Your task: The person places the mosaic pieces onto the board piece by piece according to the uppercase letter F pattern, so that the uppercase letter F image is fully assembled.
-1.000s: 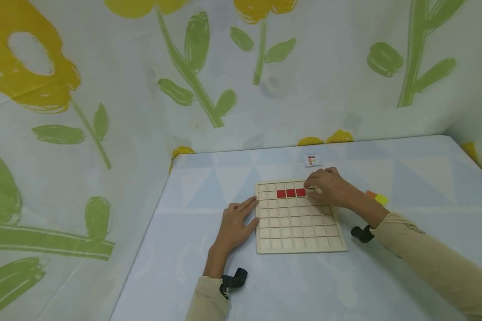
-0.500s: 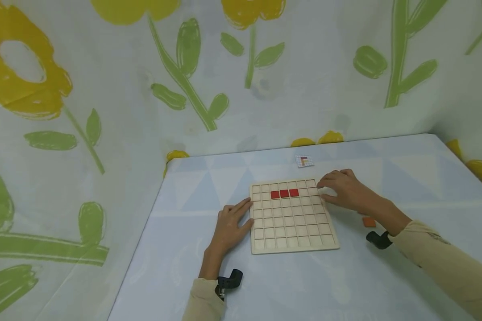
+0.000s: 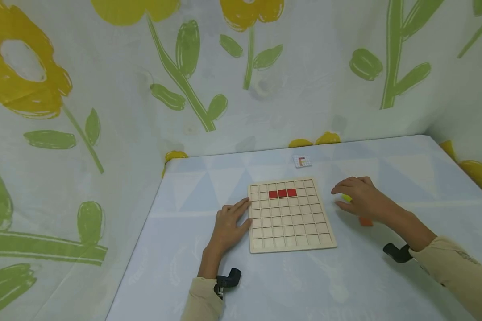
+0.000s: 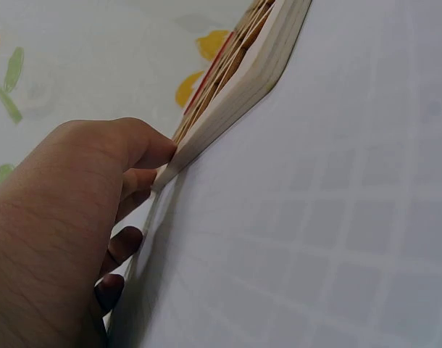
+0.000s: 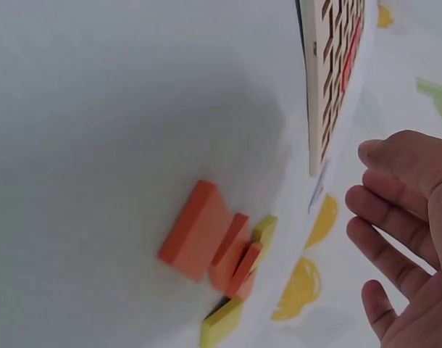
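On the table lies a square wooden grid board [image 3: 289, 223]. Three red tiles [image 3: 282, 193] fill neighbouring cells in a row near its far edge. My left hand [image 3: 229, 225] rests against the board's left side, fingers extended; up close in the left wrist view, the thumb touches the board's edge [image 4: 250, 87]. Right of the board, my right hand [image 3: 359, 196] hovers with bent, spread fingers and holds nothing. Beneath it an orange tile [image 3: 365, 221] and part of a yellow tile [image 3: 347, 197] show. The right wrist view reveals several orange tiles [image 5: 196, 239] and yellow tiles [image 5: 221, 322].
A small card [image 3: 302, 161] with a coloured pattern on a grid lies behind the board. A flower-print sheet [image 3: 120, 80] hangs along the back and left of the table. Each wrist carries a black camera [image 3: 230, 278].
My right hand has moved right, off the board's upper right area to above the loose tiles. The three red tiles stay in their cells. My left hand keeps its place at the board.
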Motion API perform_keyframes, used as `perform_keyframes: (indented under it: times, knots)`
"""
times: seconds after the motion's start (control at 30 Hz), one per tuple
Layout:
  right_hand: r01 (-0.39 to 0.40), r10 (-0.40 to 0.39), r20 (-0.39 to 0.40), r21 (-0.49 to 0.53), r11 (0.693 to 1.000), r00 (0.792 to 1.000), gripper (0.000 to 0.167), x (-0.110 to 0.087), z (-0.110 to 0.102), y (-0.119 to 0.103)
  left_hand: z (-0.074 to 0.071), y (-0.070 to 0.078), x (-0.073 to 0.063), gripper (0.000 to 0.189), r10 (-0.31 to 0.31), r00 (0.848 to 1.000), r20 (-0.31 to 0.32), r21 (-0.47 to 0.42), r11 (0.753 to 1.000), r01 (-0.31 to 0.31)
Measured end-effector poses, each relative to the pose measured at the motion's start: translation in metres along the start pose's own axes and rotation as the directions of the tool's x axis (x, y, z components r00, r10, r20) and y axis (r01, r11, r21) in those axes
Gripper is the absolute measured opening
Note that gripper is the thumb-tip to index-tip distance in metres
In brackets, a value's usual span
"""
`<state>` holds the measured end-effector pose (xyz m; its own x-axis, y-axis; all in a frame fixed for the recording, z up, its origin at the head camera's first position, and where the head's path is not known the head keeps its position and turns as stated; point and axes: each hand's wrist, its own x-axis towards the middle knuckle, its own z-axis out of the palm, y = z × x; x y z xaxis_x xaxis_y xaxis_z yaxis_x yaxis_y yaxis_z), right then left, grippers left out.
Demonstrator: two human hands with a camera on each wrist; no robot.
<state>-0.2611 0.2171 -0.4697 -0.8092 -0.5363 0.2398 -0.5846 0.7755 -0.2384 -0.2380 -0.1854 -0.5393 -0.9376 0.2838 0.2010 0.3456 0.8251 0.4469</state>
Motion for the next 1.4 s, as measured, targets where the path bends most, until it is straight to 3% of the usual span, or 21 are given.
perform_keyframes:
  times: [0.23,0.5,0.8,0.93,1.17,1.4]
  knots:
    - [-0.002,0.005,-0.058,0.039,0.999,0.998,0.023,-0.029,-0.003,0.005,0.001,-0.001,0.000,0.054,-0.013,1.000,0.006,0.015,1.000,0.013]
    - [-0.031,0.031,-0.073,0.000,1.000,0.997,0.027,-0.056,-0.005,0.005,0.003,-0.002,-0.001,0.054,-0.004,1.000,-0.010,0.013,1.000,0.004]
    - [0.073,-0.081,-0.195,-0.047,0.996,0.977,0.044,-0.072,-0.001,0.012,0.002,-0.001,-0.001,0.054,-0.011,1.000,-0.008,0.013,1.000,0.011]
    - [0.071,-0.080,-0.185,-0.053,0.996,0.979,0.041,-0.077,-0.001,0.014,0.002,0.000,-0.001,0.054,-0.010,1.000,-0.008,0.016,1.000,0.010]
    - [0.016,-0.023,-0.077,-0.083,0.996,0.997,0.039,-0.081,0.003,0.017,0.000,0.001,-0.001,0.054,-0.008,1.000,-0.008,0.025,1.000,0.008]
    - [0.053,-0.070,-0.126,-0.129,0.990,0.990,0.038,-0.083,0.010,0.021,0.001,0.001,-0.002,0.054,-0.012,1.000,-0.001,0.006,1.000,0.012]
